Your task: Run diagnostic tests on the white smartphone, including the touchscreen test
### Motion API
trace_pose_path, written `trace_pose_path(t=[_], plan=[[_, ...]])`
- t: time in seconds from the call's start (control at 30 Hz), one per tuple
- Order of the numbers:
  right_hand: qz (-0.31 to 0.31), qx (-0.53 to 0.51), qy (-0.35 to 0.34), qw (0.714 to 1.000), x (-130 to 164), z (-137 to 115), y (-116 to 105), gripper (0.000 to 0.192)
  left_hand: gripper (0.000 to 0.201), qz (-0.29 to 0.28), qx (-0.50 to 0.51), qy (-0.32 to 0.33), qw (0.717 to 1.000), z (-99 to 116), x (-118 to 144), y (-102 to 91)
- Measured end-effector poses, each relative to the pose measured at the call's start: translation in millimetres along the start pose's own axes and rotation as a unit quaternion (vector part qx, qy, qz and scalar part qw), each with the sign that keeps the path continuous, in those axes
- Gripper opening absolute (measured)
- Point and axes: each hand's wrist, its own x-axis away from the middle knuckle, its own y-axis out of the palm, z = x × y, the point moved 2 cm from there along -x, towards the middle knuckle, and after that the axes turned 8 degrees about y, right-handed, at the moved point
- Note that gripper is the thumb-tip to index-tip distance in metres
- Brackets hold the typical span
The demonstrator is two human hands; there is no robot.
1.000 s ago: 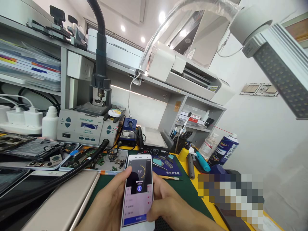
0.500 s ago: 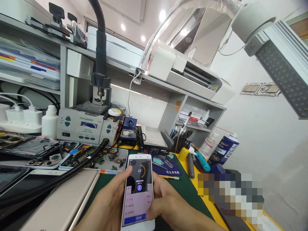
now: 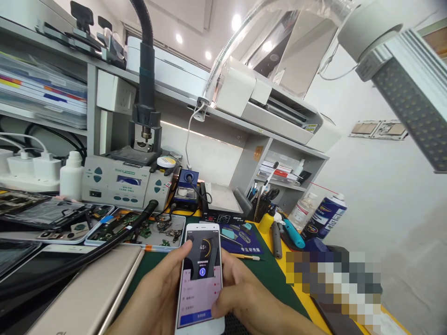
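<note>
A white smartphone (image 3: 200,288) is held upright between both hands at the bottom middle, its screen lit. The screen has a dark upper part with a gauge reading 45, a pale list below and a blue bar at the bottom. My left hand (image 3: 162,279) grips the phone's left edge, the thumb along its upper side. On the right edge, my right hand (image 3: 240,288) closes round the phone, its thumb by the blue bar. The fingers behind the phone are hidden. Under the hands lies a green mat (image 3: 275,284).
A hot-air station (image 3: 117,181) stands at the back left, its black hose crossing a parts tray (image 3: 167,242). A gold phone (image 3: 84,293) lies left of the hands. To the right are a brush (image 3: 247,257), a spray can (image 3: 324,216) and a blurred-out patch.
Both hands and the phone keep their place. The camera view has shifted very slightly.
</note>
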Motion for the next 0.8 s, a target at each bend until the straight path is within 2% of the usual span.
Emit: trace_pose_path(t=[0.27, 0.5, 0.73, 0.8], plan=[[-0.007, 0.001, -0.008, 1.000, -0.4, 1.2, -1.1, 0.063, 0.063, 0.006, 0.006, -0.003, 1.000, 3.4, 2.7, 2.9], [-0.013, -0.019, 0.003, 1.000, 0.4, 0.2, -1.6, 0.067, 0.064, -0.012, 0.015, 0.011, 1.000, -3.1, -2.6, -2.9], [-0.076, -0.102, 0.027, 0.991, 0.0, -7.3, -8.0, 0.052, 0.067, 0.021, 0.002, 0.013, 1.000, -1.0, 0.5, -3.2], [-0.100, -0.123, 0.034, 0.987, -0.1, -10.2, -10.3, 0.050, 0.067, 0.008, -0.012, 0.019, 1.000, -0.1, 0.6, -4.1]])
